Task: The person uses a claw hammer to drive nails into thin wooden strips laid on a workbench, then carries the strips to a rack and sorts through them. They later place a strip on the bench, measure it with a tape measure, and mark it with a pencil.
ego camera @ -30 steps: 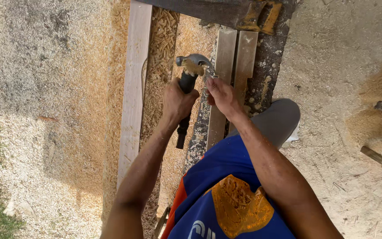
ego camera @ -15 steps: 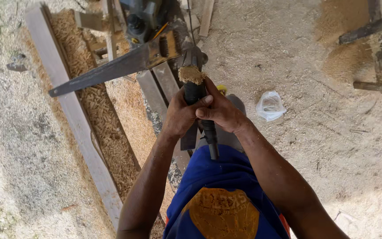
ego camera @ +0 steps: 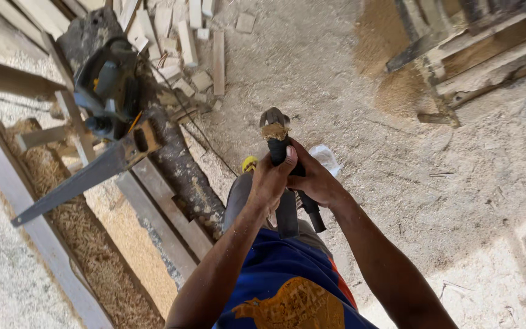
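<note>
While gripping hammer (ego camera: pixel 277 152), both hands (ego camera: pixel 293 180) closed

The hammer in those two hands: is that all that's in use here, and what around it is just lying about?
In hand:
- hammer, head up
- left hand and right hand, both gripping its black handle

Lying about:
- handsaw across the planks
- power saw
- wood offcuts
- long planks
- sawdust pile
- crumpled plastic bag
</note>
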A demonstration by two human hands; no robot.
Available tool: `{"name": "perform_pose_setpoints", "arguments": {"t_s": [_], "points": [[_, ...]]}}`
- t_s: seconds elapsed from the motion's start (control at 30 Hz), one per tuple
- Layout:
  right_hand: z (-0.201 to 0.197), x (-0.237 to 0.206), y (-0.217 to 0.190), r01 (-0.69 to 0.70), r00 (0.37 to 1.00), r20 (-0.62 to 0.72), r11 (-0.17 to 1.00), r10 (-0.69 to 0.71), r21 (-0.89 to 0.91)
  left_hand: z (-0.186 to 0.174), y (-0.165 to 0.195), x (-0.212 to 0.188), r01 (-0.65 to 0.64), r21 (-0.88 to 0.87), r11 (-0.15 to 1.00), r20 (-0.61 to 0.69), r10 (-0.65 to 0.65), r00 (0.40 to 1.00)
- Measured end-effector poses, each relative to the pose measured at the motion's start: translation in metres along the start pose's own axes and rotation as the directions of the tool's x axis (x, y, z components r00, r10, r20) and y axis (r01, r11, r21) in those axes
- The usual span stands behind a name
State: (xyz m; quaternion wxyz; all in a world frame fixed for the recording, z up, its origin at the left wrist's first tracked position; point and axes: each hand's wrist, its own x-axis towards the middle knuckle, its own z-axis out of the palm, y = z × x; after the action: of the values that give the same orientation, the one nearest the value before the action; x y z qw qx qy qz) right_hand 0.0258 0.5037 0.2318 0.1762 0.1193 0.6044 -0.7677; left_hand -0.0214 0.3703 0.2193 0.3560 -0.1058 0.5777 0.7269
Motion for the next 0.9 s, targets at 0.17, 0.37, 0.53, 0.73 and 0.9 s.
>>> {"name": "perform_pose_setpoints", "arguments": {"t_s": [0.17,0.37,0.53,0.73,0.9], "points": [[-0.071,-0.021,-0.037,0.093,0.981,-0.136,0.956,-0.135,-0.278,0.084,-0.004,0.047,-0.014,0.12,0.993,0.03,0.011,0.999],[-0.15,-0.012,-0.069,-0.1,0.884,-0.442,0.863,-0.151,-0.495,0.158,0.01,0.133,0.173,0.106,0.979,0.249,-0.195,0.949],[-0.229,0.032,-0.111,-0.257,0.769,-0.631,0.852,-0.105,-0.455,0.233,0.05,0.231,-0.057,0.437,0.898,0.427,-0.151,0.892],[-0.343,0.106,-0.181,-0.185,0.629,-0.663,0.749,-0.407,-0.636,0.33,0.13,0.356,-0.492,0.674,0.551,0.587,0.005,0.81],[-0.417,0.14,-0.215,-0.3,0.6,-0.701,0.703,-0.386,-0.644,0.351,0.185,0.425,-0.619,0.703,0.35,0.668,-0.026,0.744]]}}
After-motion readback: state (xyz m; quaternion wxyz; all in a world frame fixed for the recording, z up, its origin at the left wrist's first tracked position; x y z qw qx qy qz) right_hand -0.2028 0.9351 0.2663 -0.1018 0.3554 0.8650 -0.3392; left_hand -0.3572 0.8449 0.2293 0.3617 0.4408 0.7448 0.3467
